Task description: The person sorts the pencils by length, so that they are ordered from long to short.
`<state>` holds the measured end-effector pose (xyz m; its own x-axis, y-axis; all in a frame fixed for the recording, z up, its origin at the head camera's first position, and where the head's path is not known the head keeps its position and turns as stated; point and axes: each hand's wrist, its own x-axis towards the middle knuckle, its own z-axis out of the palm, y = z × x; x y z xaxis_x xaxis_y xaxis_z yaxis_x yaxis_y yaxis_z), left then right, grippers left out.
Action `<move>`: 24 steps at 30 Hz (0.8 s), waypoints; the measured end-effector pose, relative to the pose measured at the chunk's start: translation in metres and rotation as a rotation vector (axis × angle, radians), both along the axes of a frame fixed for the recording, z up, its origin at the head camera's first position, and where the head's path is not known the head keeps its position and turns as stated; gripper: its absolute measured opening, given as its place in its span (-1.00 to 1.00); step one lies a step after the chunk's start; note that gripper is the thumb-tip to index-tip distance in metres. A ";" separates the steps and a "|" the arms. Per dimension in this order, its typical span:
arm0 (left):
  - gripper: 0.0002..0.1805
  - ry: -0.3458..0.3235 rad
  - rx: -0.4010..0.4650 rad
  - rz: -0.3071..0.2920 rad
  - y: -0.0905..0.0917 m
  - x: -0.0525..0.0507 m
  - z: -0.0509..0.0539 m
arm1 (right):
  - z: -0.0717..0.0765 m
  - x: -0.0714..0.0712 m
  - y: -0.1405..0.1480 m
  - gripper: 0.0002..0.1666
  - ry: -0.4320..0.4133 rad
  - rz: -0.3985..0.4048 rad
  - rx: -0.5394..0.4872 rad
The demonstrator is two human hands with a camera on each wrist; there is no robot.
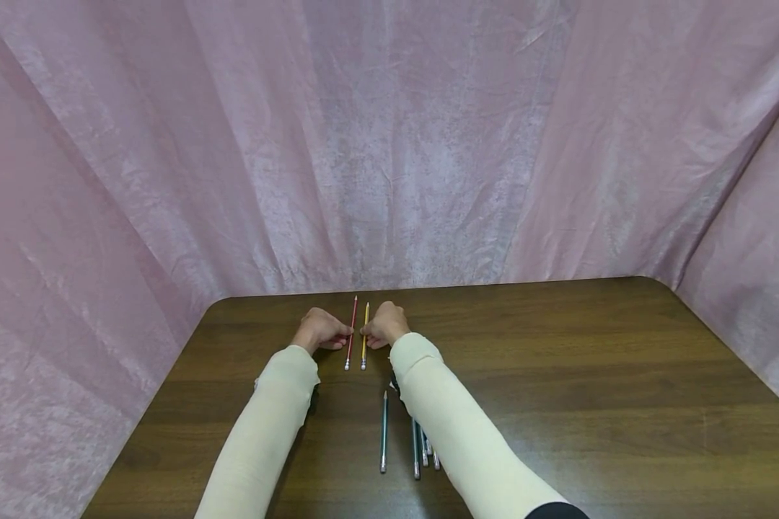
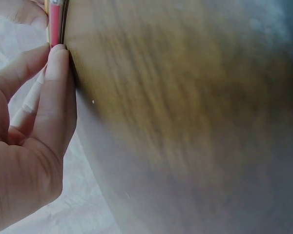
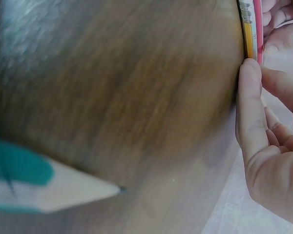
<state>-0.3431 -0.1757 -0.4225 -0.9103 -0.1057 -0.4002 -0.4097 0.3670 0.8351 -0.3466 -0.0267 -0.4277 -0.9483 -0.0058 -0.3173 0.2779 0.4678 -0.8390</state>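
Toward the far edge of the table, two pencils lie side by side with a narrow gap between them. My left hand [image 1: 324, 329] pinches the red pencil [image 1: 350, 346] between thumb and finger; the left wrist view shows the fingertips at the red pencil [image 2: 55, 24]. From the other side, my right hand [image 1: 386, 324] pinches the yellow pencil [image 1: 364, 352], and the right wrist view shows thumb and forefinger on the yellow pencil [image 3: 248, 41]. Both pencils have their eraser ends toward me and their points toward the curtain.
A dark green pencil [image 1: 384, 434] lies nearer to me on the wooden table [image 1: 558, 360]. Several more green pencils [image 1: 416, 450] lie beside it, partly hidden under my right forearm. One sharpened green pencil [image 3: 19, 175] looms close in the right wrist view. A pink curtain [image 1: 389, 144] hangs behind.
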 end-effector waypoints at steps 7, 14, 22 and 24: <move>-0.87 -0.005 0.003 0.008 0.001 0.000 0.000 | 0.000 -0.002 0.000 -0.80 -0.029 -0.008 -0.026; -0.89 -0.005 0.031 0.003 0.000 0.002 0.000 | -0.001 -0.002 0.002 -0.81 -0.028 0.002 -0.027; -0.88 0.016 -0.001 0.005 -0.005 0.004 0.003 | 0.007 0.000 0.007 -0.81 -0.008 0.053 0.040; -0.88 0.021 -0.009 0.008 -0.006 0.004 0.005 | 0.010 0.000 0.009 -0.81 -0.009 0.064 0.048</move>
<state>-0.3388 -0.1821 -0.4179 -0.9176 -0.1161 -0.3803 -0.3952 0.3714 0.8401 -0.3462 -0.0180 -0.4177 -0.9437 -0.0510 -0.3268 0.2532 0.5247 -0.8128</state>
